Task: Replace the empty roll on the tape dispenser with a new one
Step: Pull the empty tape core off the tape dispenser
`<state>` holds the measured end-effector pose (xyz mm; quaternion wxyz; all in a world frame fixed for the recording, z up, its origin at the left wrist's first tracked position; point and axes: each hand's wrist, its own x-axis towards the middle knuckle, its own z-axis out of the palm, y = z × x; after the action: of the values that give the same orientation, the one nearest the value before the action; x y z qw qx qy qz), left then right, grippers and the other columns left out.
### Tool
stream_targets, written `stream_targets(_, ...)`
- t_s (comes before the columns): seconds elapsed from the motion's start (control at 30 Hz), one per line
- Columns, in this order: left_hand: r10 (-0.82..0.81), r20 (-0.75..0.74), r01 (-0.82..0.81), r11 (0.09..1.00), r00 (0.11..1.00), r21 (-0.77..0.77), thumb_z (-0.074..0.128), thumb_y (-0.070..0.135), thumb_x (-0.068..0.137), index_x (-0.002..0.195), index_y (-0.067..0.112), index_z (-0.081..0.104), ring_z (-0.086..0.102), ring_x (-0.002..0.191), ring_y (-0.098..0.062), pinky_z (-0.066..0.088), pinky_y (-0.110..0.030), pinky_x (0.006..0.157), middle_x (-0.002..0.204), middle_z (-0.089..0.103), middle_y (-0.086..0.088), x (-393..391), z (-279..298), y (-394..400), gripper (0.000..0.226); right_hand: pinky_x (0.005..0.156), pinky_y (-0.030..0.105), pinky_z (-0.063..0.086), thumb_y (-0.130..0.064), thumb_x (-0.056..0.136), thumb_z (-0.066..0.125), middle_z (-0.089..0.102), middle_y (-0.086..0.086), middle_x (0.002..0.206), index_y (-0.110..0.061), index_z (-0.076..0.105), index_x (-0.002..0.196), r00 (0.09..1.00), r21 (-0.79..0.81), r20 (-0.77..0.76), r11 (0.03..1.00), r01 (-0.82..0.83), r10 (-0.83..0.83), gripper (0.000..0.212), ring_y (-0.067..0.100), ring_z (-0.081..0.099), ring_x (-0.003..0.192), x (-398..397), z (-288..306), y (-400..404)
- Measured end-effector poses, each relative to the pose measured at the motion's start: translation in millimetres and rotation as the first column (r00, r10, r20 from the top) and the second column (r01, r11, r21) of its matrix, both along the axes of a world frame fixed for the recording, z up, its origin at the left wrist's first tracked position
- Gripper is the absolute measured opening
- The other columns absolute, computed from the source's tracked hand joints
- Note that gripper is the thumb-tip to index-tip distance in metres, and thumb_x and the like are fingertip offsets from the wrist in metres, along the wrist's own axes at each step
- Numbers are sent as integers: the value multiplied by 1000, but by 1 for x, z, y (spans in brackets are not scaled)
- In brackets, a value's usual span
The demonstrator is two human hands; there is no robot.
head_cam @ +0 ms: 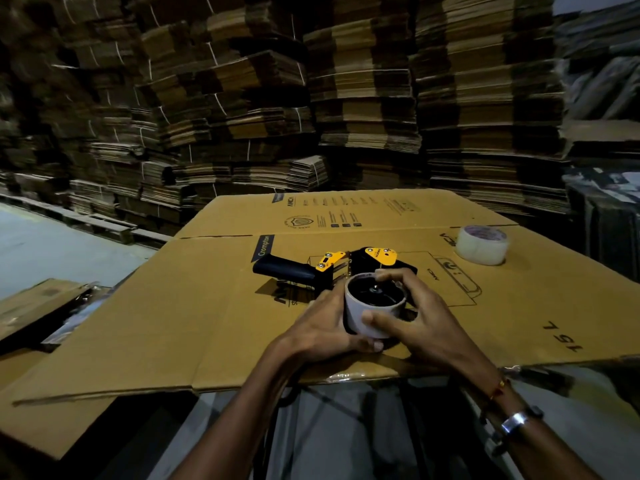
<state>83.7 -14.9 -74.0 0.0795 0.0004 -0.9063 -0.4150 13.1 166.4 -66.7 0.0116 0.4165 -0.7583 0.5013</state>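
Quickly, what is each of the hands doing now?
Left hand: closed around the empty roll on the tape dispenser.
Right hand: also gripping the empty roll.

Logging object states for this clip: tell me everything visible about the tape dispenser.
The tape dispenser lies on its side on the flattened cardboard sheet, black handle pointing left. Its body looks like black plastic with yellow-orange plates held by screws. A white empty roll sits on its hub, open end up. The left hand and right hand grip that roll from both sides.

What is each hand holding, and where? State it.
Both the left hand and right hand grip the empty roll by its outer wall, on the tape dispenser.
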Motion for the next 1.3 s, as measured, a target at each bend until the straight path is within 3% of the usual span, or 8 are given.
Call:
stream_targets(0.27, 27, -31, -29, 997, 999, -69, 86, 52, 64, 143, 42, 29, 47, 122, -15, 45, -45, 103, 132, 51, 9, 0, -1, 2, 98, 95, 36, 51, -29, 91, 68, 65, -3, 116, -15, 74, 100, 954, 80, 295, 993, -86, 59, 18, 14, 62, 111, -13, 30, -3)
stream_targets(0.4, 36, -13, -37, 995, 999, -94, 86, 49, 67, 144, 38, 28, 44, 122, -16, 42, -45, 105, 133, 49, 6, 1, 1, 2, 97, 89, 37, 55, -30, 88, 72, 63, -9, 112, -20, 73, 102, 992, 455, 117, 886, -91, 42, 17, 9, 59, 102, -23, 62, -6)
stream_targets(0.5, 29, -13, -30, 994, 1000, -101, 86, 48, 68, 145, 37, 28, 43, 123, -17, 42, -46, 105, 132, 49, 6, 1, 1, 2, 97, 76, 29, 53, -32, 87, 72, 62, -11, 107, -23, 71, 106, 995, 554, -64, 832, -22, 70, 21, 6, 57, 94, -22, 71, -9)
stream_targets(0.73, 23, -29, -26, 994, 999, -103, 85, 48, 65, 143, 37, 30, 46, 124, -18, 44, -47, 104, 130, 49, 8, 2, 2, 4, 96, 82, 38, 52, -35, 92, 66, 65, -7, 108, -28, 69, 103, 970, 469, -233, 882, 44, 76, 14, 8, 58, 95, -21, 52, -5)
stream_targets(0.87, 13, -26, -15, 994, 1000, -111, 86, 43, 70, 146, 34, 28, 42, 124, -18, 42, -44, 105, 134, 48, 3, 3, 2, 3, 96, 90, 38, 54, -34, 91, 68, 67, -11, 114, -30, 71, 108, 993, 395, -89, 918, -34, 75, 17, 6, 62, 105, -23, 52, -1)
stream_targets(0.97, 22, -23, -24, 995, 999, -97, 83, 50, 66, 144, 37, 28, 45, 123, -19, 45, -46, 103, 135, 49, 3, 3, 3, 4, 97, 94, 29, 52, -41, 82, 76, 63, -12, 127, -39, 55, 132, 967, 244, 231, 955, -167, 110, 54, 1, 60, 115, -17, 49, 8)
stream_targets(1.1, 36, -27, -37, 998, 999, -48, 84, 55, 58, 140, 45, 30, 51, 123, -17, 48, -46, 102, 134, 53, 7, 2, 2, 5, 98, 103, 26, 44, -40, 64, 90, 52, -14, 137, -47, 22, 149, 962, 191, 261, 973, -131, 78, 110, 1, 53, 124, -5, 20, 2)
stream_targets(1.3, 17, -6, -17, 1000, 1000, -18, 84, 55, 55, 143, 45, 28, 50, 123, -17, 48, -45, 103, 133, 50, 7, 2, 2, 2, 104, 105, 45, 49, -45, 56, 91, 56, -11, 135, -49, 31, 141, 976, 50, 216, 998, -34, 22, 104, 10, 57, 123, -1, 8, 0)
